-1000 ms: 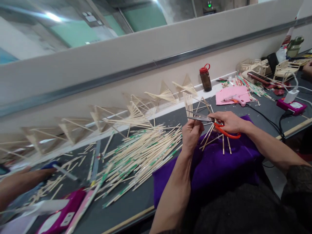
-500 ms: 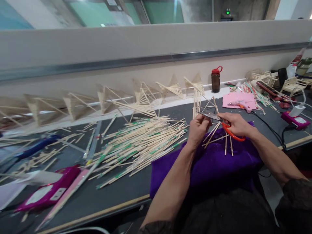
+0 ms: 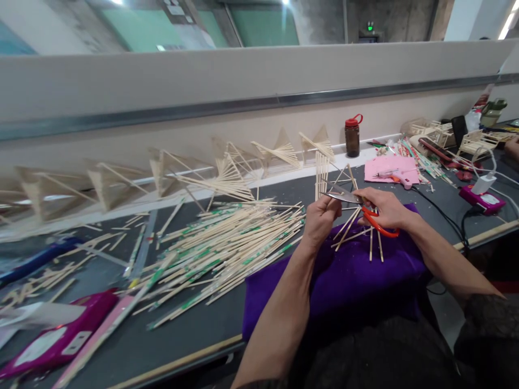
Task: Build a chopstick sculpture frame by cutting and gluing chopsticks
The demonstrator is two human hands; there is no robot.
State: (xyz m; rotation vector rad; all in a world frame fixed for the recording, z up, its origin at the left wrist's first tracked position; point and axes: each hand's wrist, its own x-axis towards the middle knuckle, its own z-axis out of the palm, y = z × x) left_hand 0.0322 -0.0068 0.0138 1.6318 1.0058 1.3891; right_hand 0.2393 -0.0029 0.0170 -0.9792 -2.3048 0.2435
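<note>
My right hand (image 3: 383,208) is closed on orange-handled scissors (image 3: 380,224), whose metal blades point left toward my left hand (image 3: 323,216). The fingers of my left hand are closed around part of a thin-stick structure (image 3: 322,173), next to the blade tips. Several sticks of it stand upright behind my left hand, and others fan out below the scissors. Under both hands a purple cloth (image 3: 357,275) lies over the table's front edge and my lap. What my left fingertips pinch is partly hidden.
Many wrapped sticks (image 3: 235,243) lie left of the cloth. Stick models (image 3: 279,151) line the wall. A brown bottle (image 3: 352,139), a pink glue gun (image 3: 399,176) and a magenta power box (image 3: 482,199) are at the right. Part of another person's hand (image 3: 512,147) shows at the right edge.
The view has shifted slightly, so the table items appear farther left. Both hands keep their hold on the scissors and sticks. Another person's hand has come into view at the right edge.
</note>
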